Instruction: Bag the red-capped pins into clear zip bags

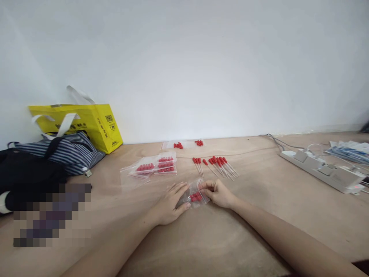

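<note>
A small clear zip bag [198, 194] with several red rubber bulbs [195, 197] inside lies on the table in front of me. My left hand [172, 206] rests over the bag's left side, fingers stretched out and thumb apart. At the bag's right, zipped end, my right hand [216, 193] pinches the edge between thumb and fingers. Just beyond are several droppers [220, 165] with red bulbs and thin pale stems. To their left, filled zip bags [166, 164] with rows of red bulbs lie stacked and overlapping.
Against the wall lie more bags with loose red bulbs [178, 146]. A yellow carrier bag [111, 130], a striped bag [73, 150] and a black bag [29, 169] crowd the left. A white power strip [323, 173] with cables and blue-white packets [350, 151] are at right.
</note>
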Tool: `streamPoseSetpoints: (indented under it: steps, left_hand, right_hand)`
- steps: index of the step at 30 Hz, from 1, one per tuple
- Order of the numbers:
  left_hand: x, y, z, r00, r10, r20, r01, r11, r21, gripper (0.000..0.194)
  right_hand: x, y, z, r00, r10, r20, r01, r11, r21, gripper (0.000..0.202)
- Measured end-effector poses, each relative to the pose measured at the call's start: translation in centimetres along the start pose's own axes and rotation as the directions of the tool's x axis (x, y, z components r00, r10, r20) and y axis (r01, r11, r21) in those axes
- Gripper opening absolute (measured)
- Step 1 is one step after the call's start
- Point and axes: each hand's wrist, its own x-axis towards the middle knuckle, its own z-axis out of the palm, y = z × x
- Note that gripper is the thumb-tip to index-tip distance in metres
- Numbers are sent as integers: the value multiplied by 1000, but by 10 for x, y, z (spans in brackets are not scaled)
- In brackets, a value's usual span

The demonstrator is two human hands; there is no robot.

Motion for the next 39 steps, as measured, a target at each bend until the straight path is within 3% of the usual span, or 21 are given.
streamPoseSetpoints:
  steps: [3,6,8,10,16,19,25,31,34,37,39]
  left_hand:
    - [0,-1,1,1000,-30,8,30,999,-13,55]
    - [-2,-5,0,999,-45,-1,45,998,-51,57]
    - [-4,-8,-5,1000,-29,-3,29,997,-76,59]
    - [-7,-12,-10,1000,-15,5,16,996,-85,60]
    - [-10,-15,-15,997,30,69,-27,999,-35,58]
    - [-7,-15,-13,996,51,73,-49,999,-17,55]
    - [-7,-17,-11,995,69,73,-69,998,-9,56]
    - [-9,-14,-12,997,46,56,-46,999,-12,53]
    - [-8,-14,-12,997,45,60,-45,999,0,53]
    - [-7,-15,-11,997,46,57,-46,999,2,52]
    - [-7,-16,-11,998,43,45,-43,999,-4,52]
  right_hand:
    - [0,-2,-1,999,-6,-50,6,1000,-5,26]
    - [2,-7,-8,964,-100,-245,28,960,-280,22]
    - [4,-10,-16,920,-210,-332,9,856,-518,19]
    - [10,-13,-22,907,-260,-330,-43,724,-688,21]
    - [45,-24,-17,936,-40,-351,-315,353,-881,34]
    - [66,-26,-11,911,23,-413,-401,291,-869,30]
    - [88,-21,-11,881,46,-470,-463,285,-839,28]
    - [75,-25,-13,895,-17,-445,-418,313,-853,34]
    - [57,-25,-25,901,-213,-378,-229,508,-831,39]
    - [37,-19,-41,815,-450,-364,72,704,-707,36]
    - [26,-13,-50,773,-470,-426,145,784,-603,35]
